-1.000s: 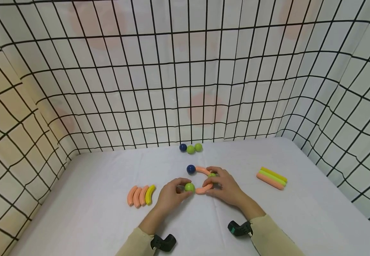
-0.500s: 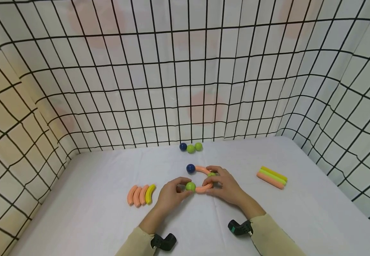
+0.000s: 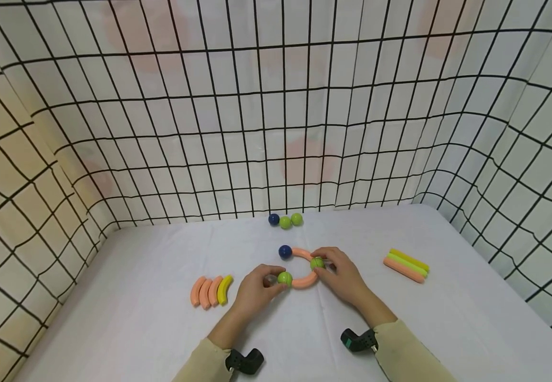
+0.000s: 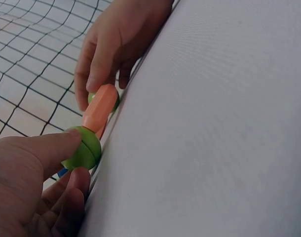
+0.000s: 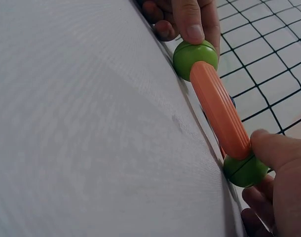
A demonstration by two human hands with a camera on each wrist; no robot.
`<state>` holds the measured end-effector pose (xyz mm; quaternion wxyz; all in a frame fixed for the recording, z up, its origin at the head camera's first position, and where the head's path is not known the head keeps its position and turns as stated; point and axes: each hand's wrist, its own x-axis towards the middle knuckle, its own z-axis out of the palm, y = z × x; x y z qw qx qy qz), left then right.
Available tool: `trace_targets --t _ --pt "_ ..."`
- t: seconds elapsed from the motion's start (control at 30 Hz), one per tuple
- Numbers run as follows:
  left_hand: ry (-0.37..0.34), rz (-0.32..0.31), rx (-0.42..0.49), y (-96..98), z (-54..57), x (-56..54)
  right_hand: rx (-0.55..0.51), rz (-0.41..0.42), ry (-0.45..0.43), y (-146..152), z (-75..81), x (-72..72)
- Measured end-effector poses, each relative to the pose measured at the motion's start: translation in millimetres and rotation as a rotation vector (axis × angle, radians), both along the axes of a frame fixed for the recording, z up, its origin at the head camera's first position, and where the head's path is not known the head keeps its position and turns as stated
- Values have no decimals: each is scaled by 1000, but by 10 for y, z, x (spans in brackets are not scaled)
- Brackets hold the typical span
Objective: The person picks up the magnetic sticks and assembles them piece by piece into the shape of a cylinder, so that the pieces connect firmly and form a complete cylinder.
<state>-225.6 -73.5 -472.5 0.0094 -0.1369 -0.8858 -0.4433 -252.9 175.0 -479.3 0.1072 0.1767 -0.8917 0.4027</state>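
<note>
My left hand (image 3: 255,291) pinches a green ball (image 3: 285,278) between thumb and fingers. This ball meets the end of an orange curved rod (image 3: 304,281), ribbed along its length in the right wrist view. At the rod's other end, my right hand (image 3: 344,278) grips a second green ball (image 3: 317,263), thumb on one side and fingers on the other. From there another orange curved rod (image 3: 300,253) runs back to a dark blue ball (image 3: 285,252). Together they form an arc open on the left, lying on the white cloth.
Three orange curved rods (image 3: 206,292) and a yellow one (image 3: 225,289) lie side by side at left. Straight yellow, green and orange rods (image 3: 403,268) lie at right. A blue ball (image 3: 273,219) and two green balls (image 3: 291,220) sit at the back, before black netting (image 3: 282,159).
My right hand has shifted slightly right, off the near orange curved rod and onto the right green ball. The left green ball has moved a little right, against the rod's end.
</note>
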Motion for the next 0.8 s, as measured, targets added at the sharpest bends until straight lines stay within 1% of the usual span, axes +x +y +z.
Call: trace_targets --t 0.13,0.27,0.63,0.8 --pt "-4 2 0 0 6 -1 24 -48 15 -5 5 -5" --pt "-8 1 6 6 16 1 42 -72 2 -1 2 -4" --pt "-32 -7 16 8 18 6 34 -65 4 5 -4 -3" --pt "-57 -37 30 -2 53 2 33 -70 5 -2 -10 -6"
